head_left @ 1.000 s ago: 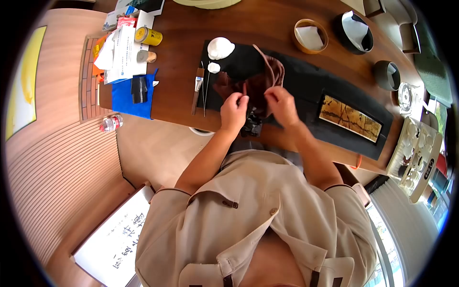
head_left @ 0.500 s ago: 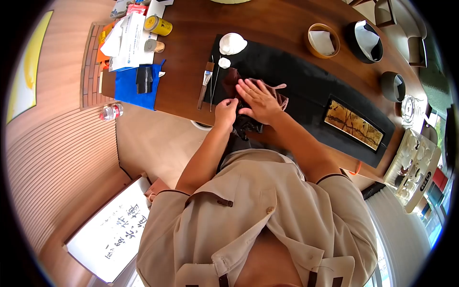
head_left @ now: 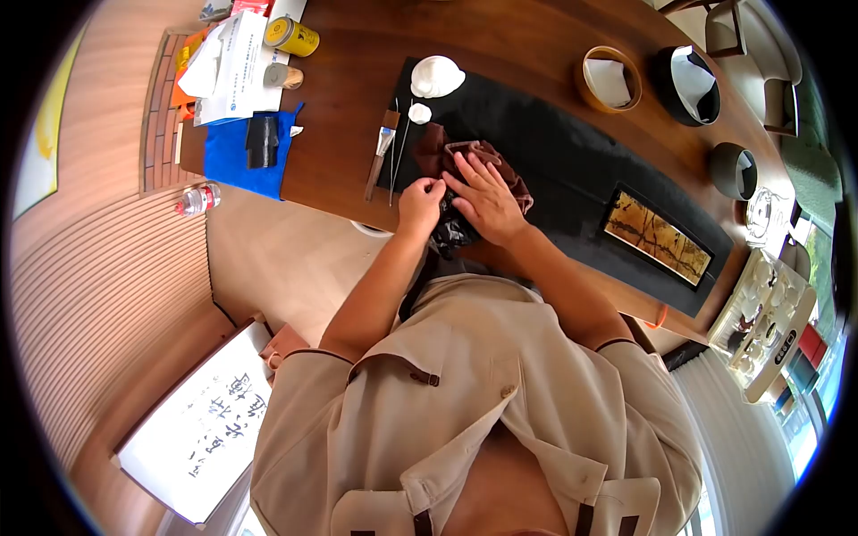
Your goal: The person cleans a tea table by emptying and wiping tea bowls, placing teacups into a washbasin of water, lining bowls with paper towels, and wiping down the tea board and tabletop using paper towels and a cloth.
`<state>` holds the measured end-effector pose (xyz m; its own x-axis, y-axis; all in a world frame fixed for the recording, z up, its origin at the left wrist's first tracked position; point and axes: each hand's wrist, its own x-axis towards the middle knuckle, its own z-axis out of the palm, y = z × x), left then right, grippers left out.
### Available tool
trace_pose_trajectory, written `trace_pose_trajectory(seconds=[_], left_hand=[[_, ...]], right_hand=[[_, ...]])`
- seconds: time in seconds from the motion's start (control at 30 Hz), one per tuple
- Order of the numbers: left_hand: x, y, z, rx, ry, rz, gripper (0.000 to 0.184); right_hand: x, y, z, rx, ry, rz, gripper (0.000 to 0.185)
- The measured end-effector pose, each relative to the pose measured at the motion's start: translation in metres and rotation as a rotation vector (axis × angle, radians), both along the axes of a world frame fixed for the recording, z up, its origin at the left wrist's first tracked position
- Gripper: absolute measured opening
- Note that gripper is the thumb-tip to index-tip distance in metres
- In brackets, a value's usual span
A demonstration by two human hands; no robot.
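Note:
A crumpled brown cloth lies on the black mat near the table's front edge. My right hand rests flat on this cloth, fingers stretched out and slightly apart. A black plastic bag hangs bunched over the edge below it, between my hands. At the bag's left side my left hand is closed in a pinch, apparently on its upper edge; the fingertips are partly hidden. Left of the cloth lie a flat brush and thin metal tweezers. Two white lumps sit behind them, a large one and a small one.
A framed brown panel lies on the mat's right part. Several bowls, including a wooden one, stand at the back right. On the left are a blue cloth, a black roll, a yellow can and papers.
The right hand has shifted slightly on the brown cloth, whose right part is now bunched differently. My left hand keeps its pinch. The whole view has tilted a little.

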<state>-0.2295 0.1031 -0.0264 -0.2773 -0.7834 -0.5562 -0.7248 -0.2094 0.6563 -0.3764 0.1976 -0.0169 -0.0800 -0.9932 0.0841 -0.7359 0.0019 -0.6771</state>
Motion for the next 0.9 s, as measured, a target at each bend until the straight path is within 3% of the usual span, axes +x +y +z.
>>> trace_pose_trajectory(seconds=[0.1, 0.23, 0.3, 0.37, 0.43, 0.47, 0.57, 0.63, 0.67, 0.73, 0.77, 0.8, 0.83, 0.9], left_hand=[[0.002, -0.005, -0.001, -0.073, -0.029, -0.129, 0.035], [0.022, 0.004, 0.025, 0.076, -0.036, -0.244, 0.031], [0.048, 0.01, 0.054, 0.136, 0.23, -0.081, 0.026], [0.094, 0.009, 0.059, 0.236, 0.411, 0.005, 0.023], [0.132, 0.009, 0.058, 0.214, 0.344, 0.131, 0.023], [0.145, 0.007, 0.06, 0.212, 0.305, 0.146, 0.023], [0.156, 0.007, 0.058, 0.212, 0.305, 0.316, 0.018], [0.162, 0.008, 0.053, 0.21, 0.299, 0.272, 0.019], [0.161, 0.004, 0.051, 0.195, 0.298, 0.237, 0.02], [0.156, 0.001, 0.058, 0.199, 0.324, 0.234, 0.02], [0.158, 0.003, 0.063, 0.203, 0.333, 0.235, 0.02], [0.161, 0.004, 0.061, 0.222, 0.37, 0.256, 0.019], [0.16, 0.004, 0.061, 0.218, 0.375, 0.248, 0.019], [0.154, 0.005, 0.062, 0.27, 0.433, 0.293, 0.018]], right_hand=[[-0.012, -0.025, 0.0, 0.045, 0.229, -0.014, 0.051], [-0.042, -0.041, -0.004, 0.143, 0.35, -0.319, 0.055], [-0.06, -0.028, -0.019, 0.104, 0.452, -0.485, 0.059], [-0.062, -0.027, -0.017, 0.049, 0.371, -0.511, 0.065], [-0.021, -0.043, 0.015, 0.145, 0.253, -0.533, 0.074], [0.0, -0.047, 0.017, 0.197, 0.267, -0.498, 0.077], [0.015, -0.032, 0.007, 0.104, 0.322, -0.247, 0.057], [-0.003, 0.003, 0.003, 0.024, 0.301, -0.169, 0.05], [-0.019, 0.026, 0.01, 0.137, 0.301, -0.173, 0.051], [-0.05, 0.067, 0.031, 0.338, 0.438, -0.359, 0.059], [-0.071, 0.105, -0.003, 0.183, 0.441, -0.501, 0.058], [-0.088, 0.118, 0.009, 0.186, 0.435, -0.653, 0.055], [-0.108, 0.14, -0.031, -0.028, 0.522, -0.835, 0.052], [-0.116, 0.131, -0.035, -0.106, 0.372, -1.014, 0.05]])
